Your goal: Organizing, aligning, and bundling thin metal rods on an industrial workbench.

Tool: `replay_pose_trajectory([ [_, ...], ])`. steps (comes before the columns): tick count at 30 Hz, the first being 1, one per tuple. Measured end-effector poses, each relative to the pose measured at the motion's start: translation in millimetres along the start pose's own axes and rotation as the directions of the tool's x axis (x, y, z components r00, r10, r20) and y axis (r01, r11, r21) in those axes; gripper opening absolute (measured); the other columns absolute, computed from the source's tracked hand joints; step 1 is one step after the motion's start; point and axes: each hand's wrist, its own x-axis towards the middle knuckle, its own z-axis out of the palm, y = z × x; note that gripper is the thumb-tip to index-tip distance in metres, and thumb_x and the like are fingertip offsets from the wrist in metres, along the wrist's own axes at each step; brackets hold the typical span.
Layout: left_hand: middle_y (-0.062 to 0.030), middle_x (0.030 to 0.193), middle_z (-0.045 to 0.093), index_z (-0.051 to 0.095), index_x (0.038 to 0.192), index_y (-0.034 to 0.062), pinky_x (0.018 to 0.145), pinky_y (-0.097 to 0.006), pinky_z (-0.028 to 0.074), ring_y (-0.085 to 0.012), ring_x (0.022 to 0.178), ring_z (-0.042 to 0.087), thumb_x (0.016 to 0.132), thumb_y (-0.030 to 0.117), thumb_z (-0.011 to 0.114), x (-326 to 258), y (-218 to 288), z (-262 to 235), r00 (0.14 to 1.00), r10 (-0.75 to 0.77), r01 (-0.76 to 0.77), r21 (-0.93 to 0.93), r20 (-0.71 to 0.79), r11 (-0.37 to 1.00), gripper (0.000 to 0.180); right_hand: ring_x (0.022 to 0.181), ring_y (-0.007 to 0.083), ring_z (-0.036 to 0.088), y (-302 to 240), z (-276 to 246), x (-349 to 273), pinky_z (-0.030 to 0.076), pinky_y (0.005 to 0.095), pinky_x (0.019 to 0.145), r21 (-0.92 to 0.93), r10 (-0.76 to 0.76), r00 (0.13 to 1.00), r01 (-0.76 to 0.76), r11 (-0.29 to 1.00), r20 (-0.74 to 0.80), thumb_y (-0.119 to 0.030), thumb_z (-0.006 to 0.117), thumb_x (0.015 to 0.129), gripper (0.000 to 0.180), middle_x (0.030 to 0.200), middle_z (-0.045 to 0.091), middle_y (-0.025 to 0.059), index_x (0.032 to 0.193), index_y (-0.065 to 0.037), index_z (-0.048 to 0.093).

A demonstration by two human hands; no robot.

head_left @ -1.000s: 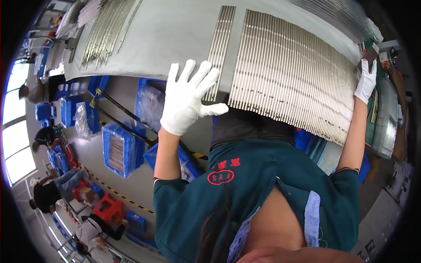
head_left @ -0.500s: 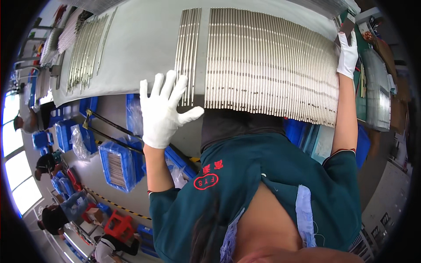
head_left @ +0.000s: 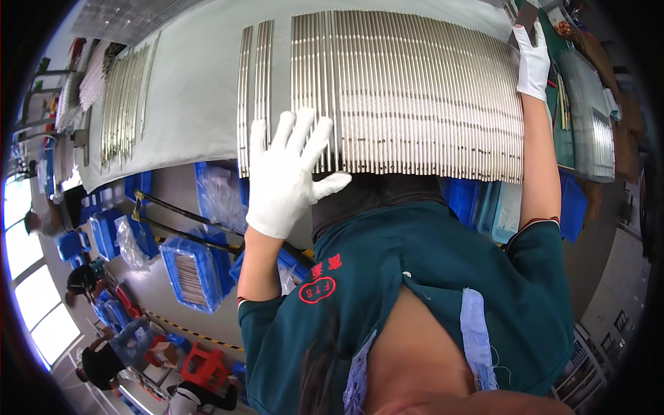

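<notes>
While a broad row of slender silvery metal rods lay side by side on the grey-covered worktable, the white-gloved left hand spread its fingers apart over the row's near left end. Beyond the row's right edge, a dark flat block sat between the white-gloved right hand's fingers; whether they gripped it, I couldn't tell.
</notes>
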Motion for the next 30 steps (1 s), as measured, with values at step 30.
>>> replay_pose_trajectory([
  [30,-0.0162,0.137,0.053,0.057,0.140,0.0131,0.110,-0.059,0.033,-0.0351,0.129,0.048,0.071,0.065,0.073,49.0,58.8,11.7,0.978,0.202,-0.192,-0.148,0.054,0.970,0.088,0.116,0.0208,0.061,-39.1,23.8,-15.3,0.050,0.0317,0.098,0.439,0.181,0.983,-0.180,0.880,0.040,-0.016,0.076,0.091,0.067,0.133,0.062,0.0154,0.149,0.002,0.047],
])
